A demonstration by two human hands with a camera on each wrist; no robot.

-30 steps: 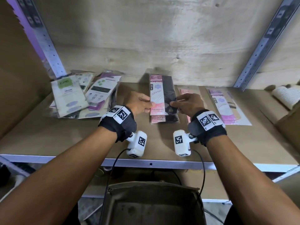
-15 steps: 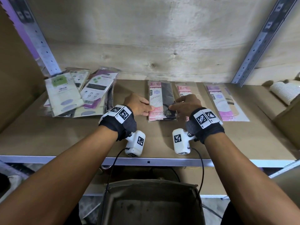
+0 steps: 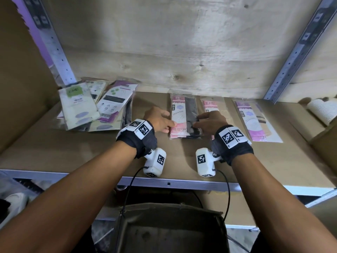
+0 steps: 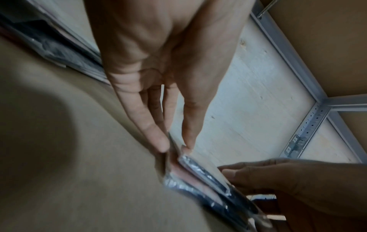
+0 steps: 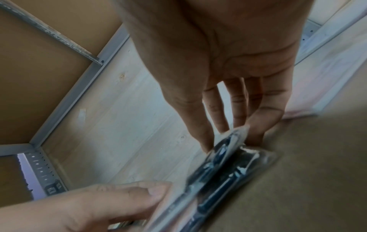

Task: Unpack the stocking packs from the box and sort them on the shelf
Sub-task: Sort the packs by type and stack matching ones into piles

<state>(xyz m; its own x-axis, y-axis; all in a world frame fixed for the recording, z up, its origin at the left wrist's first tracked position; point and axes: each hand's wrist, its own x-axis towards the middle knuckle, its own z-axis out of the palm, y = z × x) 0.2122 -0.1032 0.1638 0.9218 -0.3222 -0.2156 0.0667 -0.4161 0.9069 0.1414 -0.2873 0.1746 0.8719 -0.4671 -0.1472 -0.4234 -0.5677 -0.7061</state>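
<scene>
Here, at the shelf's (image 3: 54, 148) back-left corner, a loose heap (image 3: 94, 106) of green and purple packs lay fanned and overlapping, well apart from the hands. Near the middle of the back edge sat the pink pack (image 3: 183, 115), black stocking showing through its clear half, lying on at least one matching pack beneath. The left hand (image 3: 158, 119) pinched the pack's left edge, thumb on top and fingertips (image 4: 160, 144) under the plastic; the right hand (image 3: 209, 121) pinched its right edge the same way, so the two hands were apart with the pack between them. The wrist views showed the top pack tilted a little off the one below.

Right of it lay another pink pack (image 3: 211, 105), partly hidden by the right hand, then a purple pack (image 3: 255, 121) flat toward the right end, and a ribbed white roll (image 3: 321, 110) at the far right edge. Below the front edge stood the box (image 3: 171, 229), and no packs showed in the part visible.

The step looked like squaring the pink stack. To do it well, both hands should probably lower the pack evenly, line its long edges with the one below, and let go together so the slick plastic does not slide sideways into the neighbouring pink pack.
</scene>
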